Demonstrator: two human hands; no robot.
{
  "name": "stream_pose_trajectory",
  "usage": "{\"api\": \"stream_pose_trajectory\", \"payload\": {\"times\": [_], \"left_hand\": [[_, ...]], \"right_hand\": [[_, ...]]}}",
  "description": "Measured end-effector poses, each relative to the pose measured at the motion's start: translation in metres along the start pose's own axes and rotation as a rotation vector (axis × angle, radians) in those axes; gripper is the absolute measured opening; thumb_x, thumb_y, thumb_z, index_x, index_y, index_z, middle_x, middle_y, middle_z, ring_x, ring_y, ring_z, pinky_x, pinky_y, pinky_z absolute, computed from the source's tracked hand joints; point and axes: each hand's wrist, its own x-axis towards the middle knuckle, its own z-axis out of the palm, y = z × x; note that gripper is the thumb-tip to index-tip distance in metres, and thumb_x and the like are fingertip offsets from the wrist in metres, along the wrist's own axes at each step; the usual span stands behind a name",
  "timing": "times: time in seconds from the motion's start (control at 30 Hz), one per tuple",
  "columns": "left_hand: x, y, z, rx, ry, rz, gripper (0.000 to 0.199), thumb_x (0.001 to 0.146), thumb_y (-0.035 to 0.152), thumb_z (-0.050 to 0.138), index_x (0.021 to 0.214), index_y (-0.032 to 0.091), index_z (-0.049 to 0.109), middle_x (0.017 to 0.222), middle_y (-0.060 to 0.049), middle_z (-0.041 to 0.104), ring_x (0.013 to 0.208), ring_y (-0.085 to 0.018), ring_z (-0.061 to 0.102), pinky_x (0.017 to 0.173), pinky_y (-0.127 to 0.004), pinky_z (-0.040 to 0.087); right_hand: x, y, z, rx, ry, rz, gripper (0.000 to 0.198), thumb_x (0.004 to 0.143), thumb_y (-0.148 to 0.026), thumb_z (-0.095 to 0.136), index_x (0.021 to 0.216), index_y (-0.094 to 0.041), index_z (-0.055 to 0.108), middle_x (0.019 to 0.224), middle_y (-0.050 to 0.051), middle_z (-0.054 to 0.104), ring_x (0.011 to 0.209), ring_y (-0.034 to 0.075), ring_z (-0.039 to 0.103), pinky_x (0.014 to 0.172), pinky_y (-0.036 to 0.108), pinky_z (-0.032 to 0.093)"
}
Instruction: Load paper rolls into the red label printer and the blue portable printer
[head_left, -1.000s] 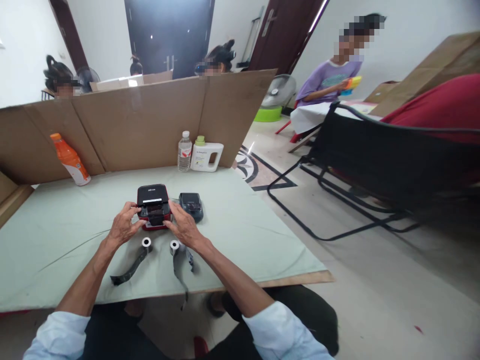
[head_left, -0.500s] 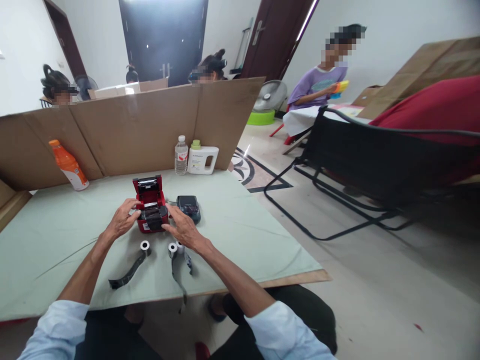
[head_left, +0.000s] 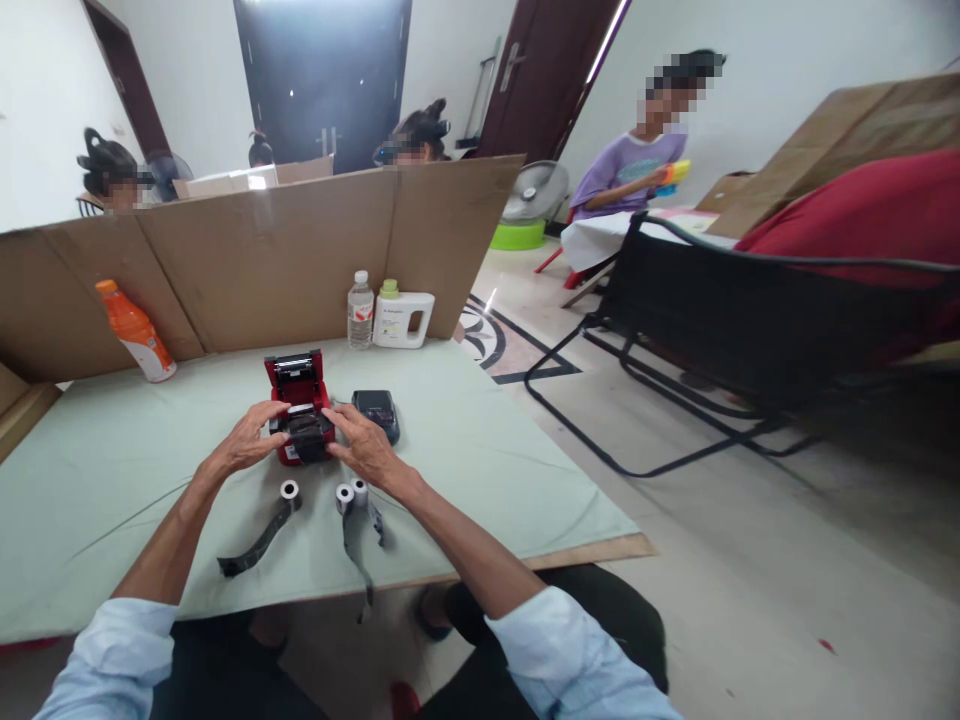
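Observation:
A small red label printer (head_left: 298, 395) stands on the table with its lid tipped up and back. A black strip (head_left: 308, 446) drapes over the front of it. My left hand (head_left: 253, 438) grips the printer's left side, fingers on the upper rim and thumb lower down. On the opposite side my right hand (head_left: 363, 445) holds the right edge, its fingertips at the rim. Just beyond that hand lies a compact black device (head_left: 377, 412), partly covered. In front of the printer are a white-cored black roll (head_left: 289, 491) with its tail unwound, and two similar rolls (head_left: 344, 495) together.
A cardboard screen (head_left: 262, 270) lines the table's back. Against it stand an orange bottle (head_left: 136, 330), a clear water bottle (head_left: 361, 312) and a white jug (head_left: 403, 318). Right of the table are a black folding chair (head_left: 720, 310) and a person in purple (head_left: 626, 170).
My left fingers have shifted slightly inward over the printer's rim. My right fingers have moved up and inward along its right edge. The printer and rolls stay in place.

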Motion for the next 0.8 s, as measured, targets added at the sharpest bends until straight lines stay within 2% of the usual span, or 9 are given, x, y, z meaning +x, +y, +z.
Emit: {"api": "stream_pose_trajectory", "payload": {"times": [0.17,0.3,0.4,0.5,0.67,0.8], "left_hand": [[-0.003,0.001,0.004,0.078,-0.074,0.073,0.062,0.08,0.041,0.079,0.138,0.024,0.065,0.146,-0.014,0.062,0.14,-0.036,0.052,0.12,-0.056,0.041],[-0.004,0.002,0.015,0.142,-0.051,0.079,0.063,0.08,0.028,0.076,0.141,0.023,0.064,0.147,-0.014,0.062,0.144,-0.036,0.049,0.123,-0.059,0.037],[-0.003,0.007,0.02,0.166,0.0,0.082,0.055,0.084,0.021,0.067,0.138,0.023,0.065,0.142,-0.011,0.066,0.141,-0.032,0.053,0.122,-0.056,0.039],[-0.001,0.013,0.021,0.172,0.035,0.067,0.046,0.087,0.021,0.062,0.132,0.023,0.07,0.136,-0.01,0.07,0.138,-0.031,0.056,0.12,-0.054,0.043],[0.005,0.018,0.018,0.134,0.064,0.03,0.037,0.09,0.023,0.056,0.12,0.022,0.076,0.126,-0.01,0.075,0.128,-0.029,0.062,0.117,-0.052,0.045],[0.012,0.022,0.014,0.07,0.104,-0.011,0.031,0.091,0.025,0.056,0.11,0.024,0.079,0.116,-0.008,0.078,0.117,-0.026,0.067,0.111,-0.045,0.05]], "right_hand": [[0.003,0.0,0.0,-0.032,0.017,-0.018,0.064,0.083,-0.015,0.074,0.144,-0.024,0.059,0.139,0.012,0.059,0.128,0.027,0.06,0.109,0.044,0.053],[0.004,0.002,0.002,-0.034,0.031,-0.039,0.065,0.081,-0.012,0.074,0.143,-0.026,0.059,0.138,0.011,0.059,0.127,0.026,0.06,0.108,0.043,0.054],[0.005,0.003,0.001,-0.039,0.025,-0.049,0.065,0.081,-0.012,0.074,0.142,-0.027,0.059,0.137,0.01,0.059,0.127,0.025,0.06,0.108,0.043,0.053],[0.006,0.0,-0.002,-0.05,0.025,-0.053,0.061,0.081,-0.013,0.075,0.14,-0.025,0.062,0.134,0.011,0.06,0.126,0.027,0.058,0.109,0.046,0.052],[0.016,-0.013,-0.011,-0.059,0.053,-0.102,0.048,0.085,-0.013,0.07,0.132,-0.021,0.069,0.131,0.014,0.063,0.123,0.03,0.058,0.11,0.047,0.05],[0.034,-0.024,-0.018,-0.029,0.045,-0.096,0.035,0.092,-0.011,0.06,0.119,-0.024,0.077,0.124,0.012,0.068,0.116,0.027,0.062,0.106,0.044,0.052]]}}
